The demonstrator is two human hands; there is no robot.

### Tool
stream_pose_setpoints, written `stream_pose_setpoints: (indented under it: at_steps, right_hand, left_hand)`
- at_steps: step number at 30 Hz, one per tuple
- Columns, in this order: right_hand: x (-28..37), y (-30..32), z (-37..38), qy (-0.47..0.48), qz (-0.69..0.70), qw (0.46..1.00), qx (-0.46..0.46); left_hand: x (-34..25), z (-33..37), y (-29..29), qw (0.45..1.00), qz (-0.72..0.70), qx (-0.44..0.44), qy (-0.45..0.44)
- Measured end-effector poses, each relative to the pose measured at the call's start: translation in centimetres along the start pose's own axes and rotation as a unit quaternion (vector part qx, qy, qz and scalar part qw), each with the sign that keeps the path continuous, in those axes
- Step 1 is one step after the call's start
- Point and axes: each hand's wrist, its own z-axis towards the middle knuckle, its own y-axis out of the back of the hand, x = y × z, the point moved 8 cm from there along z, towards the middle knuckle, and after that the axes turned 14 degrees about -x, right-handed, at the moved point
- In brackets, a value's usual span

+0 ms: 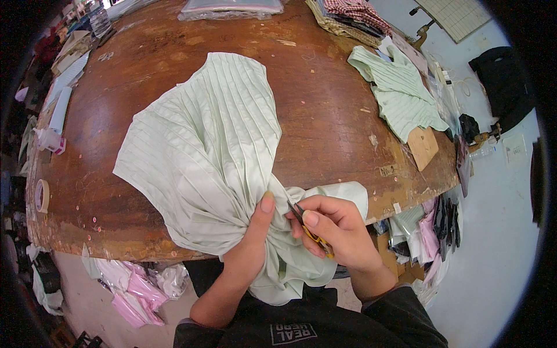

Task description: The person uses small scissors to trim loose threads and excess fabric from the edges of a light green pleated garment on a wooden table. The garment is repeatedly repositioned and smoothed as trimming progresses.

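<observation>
A pale mint garment with many narrow pleats (203,133) lies spread over the near half of the table, and its lower part hangs bunched over the front edge. My left hand (255,223) is closed on the gathered cloth, thumb on top. Just to its right, my right hand (336,226) grips small thread snips (311,228) with dark blades and a yellow handle. The blade tips point up and left, against a fold of the garment beside my left thumb. Whether the blades touch a thread is too small to tell.
Another mint pleated piece (400,87) lies at the right, over a brown card (423,148). Folded checked cloths (357,17) are stacked at the far right. Along the left edge are a tape roll (42,195) and a small bottle (51,141). The wooden table (325,116) has a worn front edge.
</observation>
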Motion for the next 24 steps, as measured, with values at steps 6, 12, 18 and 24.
stream_pose_setpoints:
  at_steps: [6,12,18,24]
  right_hand:
    - [0.0,-0.1,0.2,0.004,0.019,1.000,0.001]
    - [-0.6,0.0,0.4,-0.018,0.052,0.998,0.004]
    - [-0.4,-0.1,0.6,0.008,0.054,0.999,0.003]
    - [-0.7,-0.1,0.9,0.006,0.066,0.998,-0.015]
  left_hand:
    - [0.2,0.0,-0.1,1.000,0.002,0.007,0.002]
    - [0.3,0.1,-0.1,1.000,0.016,0.004,-0.009]
    - [-0.7,-0.2,-0.6,0.998,0.025,0.017,-0.061]
    - [-0.5,-0.3,-0.7,0.998,0.020,0.036,-0.053]
